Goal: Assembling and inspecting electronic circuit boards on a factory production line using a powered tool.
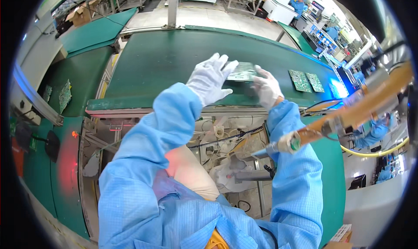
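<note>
The fingers [222, 64] of the left hand [210, 79] are spread and fanned upward, their tips against the left end of a green circuit board [242, 72], while the right hand [266, 89] closes thumb and fingers on the board's right end in a pinch. The board is thus held between both gloved hands, lifted a little over the green conveyor belt [165, 62] near its front edge, roughly midway along that edge. Its long axis runs left to right, from one hand to the other, and its face tilts toward the wearer (whether it clears the belt fully or grazes it I cannot tell). Both hands are equally close; the right has the firmer hold, the left only props with open fingers.

To the right on the belt, well apart from the hands, lie two more green boards [306, 81] side by side near the belt's right edge. Left of the hands and toward the far edge the belt offers broad open room. A hanging tool with an orange sleeve [348, 114] reaches in from the right, below the front edge, near the right forearm.
</note>
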Tool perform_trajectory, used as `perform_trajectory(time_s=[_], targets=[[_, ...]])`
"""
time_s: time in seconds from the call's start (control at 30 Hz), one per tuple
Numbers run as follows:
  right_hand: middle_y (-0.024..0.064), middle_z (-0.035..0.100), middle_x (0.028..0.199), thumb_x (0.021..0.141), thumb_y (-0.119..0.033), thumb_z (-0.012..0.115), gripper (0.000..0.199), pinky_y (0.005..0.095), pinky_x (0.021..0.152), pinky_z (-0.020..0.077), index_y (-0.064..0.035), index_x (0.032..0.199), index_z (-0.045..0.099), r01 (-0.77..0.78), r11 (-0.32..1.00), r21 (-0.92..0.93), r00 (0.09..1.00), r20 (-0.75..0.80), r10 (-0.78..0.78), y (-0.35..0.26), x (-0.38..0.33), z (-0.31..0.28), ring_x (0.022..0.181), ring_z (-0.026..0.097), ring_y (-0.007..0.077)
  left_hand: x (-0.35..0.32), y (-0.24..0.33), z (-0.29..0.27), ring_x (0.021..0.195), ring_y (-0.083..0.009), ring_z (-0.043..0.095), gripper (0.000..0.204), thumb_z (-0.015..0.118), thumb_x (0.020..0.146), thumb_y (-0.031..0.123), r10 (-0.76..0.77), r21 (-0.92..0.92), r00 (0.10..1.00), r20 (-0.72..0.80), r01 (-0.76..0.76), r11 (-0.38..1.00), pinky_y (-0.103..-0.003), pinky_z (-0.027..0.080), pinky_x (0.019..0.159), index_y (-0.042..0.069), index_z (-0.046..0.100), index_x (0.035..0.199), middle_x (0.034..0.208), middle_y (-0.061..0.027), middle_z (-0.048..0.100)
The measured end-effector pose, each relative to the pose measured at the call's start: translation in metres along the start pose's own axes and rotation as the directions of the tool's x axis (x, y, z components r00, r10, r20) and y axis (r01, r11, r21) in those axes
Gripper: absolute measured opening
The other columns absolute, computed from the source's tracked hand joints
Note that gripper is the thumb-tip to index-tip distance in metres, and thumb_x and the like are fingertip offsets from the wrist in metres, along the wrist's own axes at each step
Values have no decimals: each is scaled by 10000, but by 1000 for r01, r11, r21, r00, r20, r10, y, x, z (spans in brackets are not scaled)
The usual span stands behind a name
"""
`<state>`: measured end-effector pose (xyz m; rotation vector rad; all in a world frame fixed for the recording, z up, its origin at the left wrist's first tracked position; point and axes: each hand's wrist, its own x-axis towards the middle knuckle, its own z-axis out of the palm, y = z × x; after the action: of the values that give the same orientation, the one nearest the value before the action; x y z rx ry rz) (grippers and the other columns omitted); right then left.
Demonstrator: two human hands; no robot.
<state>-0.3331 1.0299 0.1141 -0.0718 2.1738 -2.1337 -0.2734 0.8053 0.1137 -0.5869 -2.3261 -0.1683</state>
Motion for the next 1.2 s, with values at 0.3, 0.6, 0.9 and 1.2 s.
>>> perform_trajectory(time_s=[0.3,0.6,0.9,1.2], targets=[[231,537,1173,960,-535,414,688,401,835,488,2,1388,373,101,992,-78,988,124,-90,-49,-72,41,926,603,291,-12,7,-16,777,-243,633,339,684,771,239,-318,57,948,8,317,947,-376,505,633,152,657,1098,827,-57,612],[240,482,1301,827,-692,466,1001,458,941,446,-63,1514,99,366,804,469,795,292,-532,-81,-204,-37,1073,536,351,-151,-36,-120,996,-160,625,330,629,906,212,-588,-939,738,331,321,-125,-293,480,907,-61,621,1091,1097,-121,655],[107,569,1069,1009,-435,387,602,257,721,455,-5,1429,348,549,824,138,830,21,-557,-80,-234,19,790,531,140,-258,-30,-205,1059,-233,633,437,636,856,41,-767,-906,523,371,22,-424,-349,511,942,-39,513,1267,1181,-130,627],[28,526,911,1021,-300,385,504,170,528,352,-12,1434,360,481,860,170,868,44,-494,-83,-226,74,610,429,60,-339,-37,-293,1144,-272,589,499,604,899,29,-928,-967,308,208,-80,-243,-398,508,971,33,428,1366,1269,-147,566]])
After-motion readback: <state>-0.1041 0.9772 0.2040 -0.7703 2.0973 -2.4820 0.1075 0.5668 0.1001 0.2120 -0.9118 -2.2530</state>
